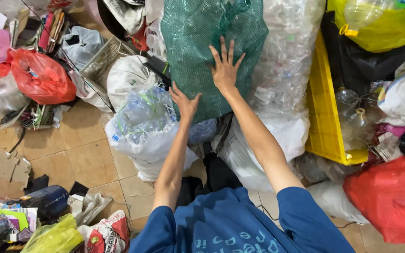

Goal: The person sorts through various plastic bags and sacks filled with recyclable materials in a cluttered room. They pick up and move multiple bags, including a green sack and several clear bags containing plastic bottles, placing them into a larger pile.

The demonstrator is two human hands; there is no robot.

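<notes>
Up front, the right hand (224,69) lies flat with fingers spread wide on the green net sack (212,33), and the left hand (184,101), also open with fingers loosely splayed, presses the sack's lower left edge, gripping nothing. That sack stands upright at the top centre, packed with plastic, touching a clear bag of bottles (287,51) on its right and a white sack of bottles (144,124) just below left. Further out, a yellow crate (322,107) leans at the right beside a red bag (392,197), while another red bag (41,77) sits well apart on the tiled floor (85,154) at the left
</notes>
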